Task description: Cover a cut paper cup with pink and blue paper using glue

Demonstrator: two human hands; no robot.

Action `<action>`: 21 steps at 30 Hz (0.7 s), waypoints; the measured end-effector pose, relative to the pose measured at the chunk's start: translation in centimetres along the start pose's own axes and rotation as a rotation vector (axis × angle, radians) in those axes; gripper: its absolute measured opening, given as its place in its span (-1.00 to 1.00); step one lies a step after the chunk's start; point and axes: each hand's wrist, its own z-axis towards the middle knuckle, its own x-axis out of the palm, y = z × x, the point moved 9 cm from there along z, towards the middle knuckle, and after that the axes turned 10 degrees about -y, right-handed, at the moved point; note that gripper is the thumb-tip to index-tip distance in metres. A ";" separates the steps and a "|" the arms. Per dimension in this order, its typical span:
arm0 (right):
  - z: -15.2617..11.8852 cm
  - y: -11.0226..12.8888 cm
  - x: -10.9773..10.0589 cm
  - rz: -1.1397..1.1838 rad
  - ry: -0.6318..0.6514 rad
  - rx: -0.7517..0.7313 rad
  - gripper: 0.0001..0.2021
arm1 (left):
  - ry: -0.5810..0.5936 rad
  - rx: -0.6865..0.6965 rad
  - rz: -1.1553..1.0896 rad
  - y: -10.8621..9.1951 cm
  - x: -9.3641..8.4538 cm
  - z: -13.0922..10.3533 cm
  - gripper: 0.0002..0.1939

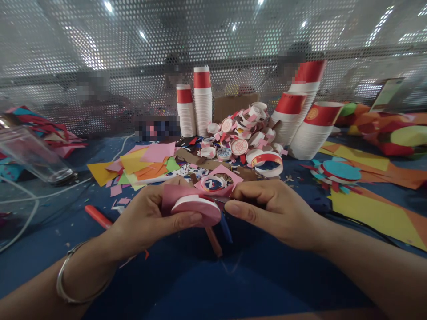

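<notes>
Between thumb and fingers my left hand (147, 213) grips a white paper cup base (187, 204) with pink paper (208, 213) over its face. More pink paper sticks out behind the base on the left. My right hand (270, 209) is closed just to the right, around what looks like scissors (220, 199). Only a thin grey blade shows, touching or very near the pink paper; the handles are hidden by the fingers. Just beyond my hands lies a pink sheet with a round hole (230, 174), a white ring showing in it.
Cut cup bases (239, 146) are heaped ahead, with a red-and-white cup ring (267, 164). Cup stacks (203, 102) stand behind, more at right. Coloured paper (156, 153) lies on both sides. A clear glass (36, 151) leans left; a red marker (98, 216) lies near my left wrist.
</notes>
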 end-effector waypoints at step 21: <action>-0.1 0.1 0.4 0.020 0.026 -0.009 -0.58 | 0.120 -0.106 -0.110 0.4 1.5 -0.5 -0.87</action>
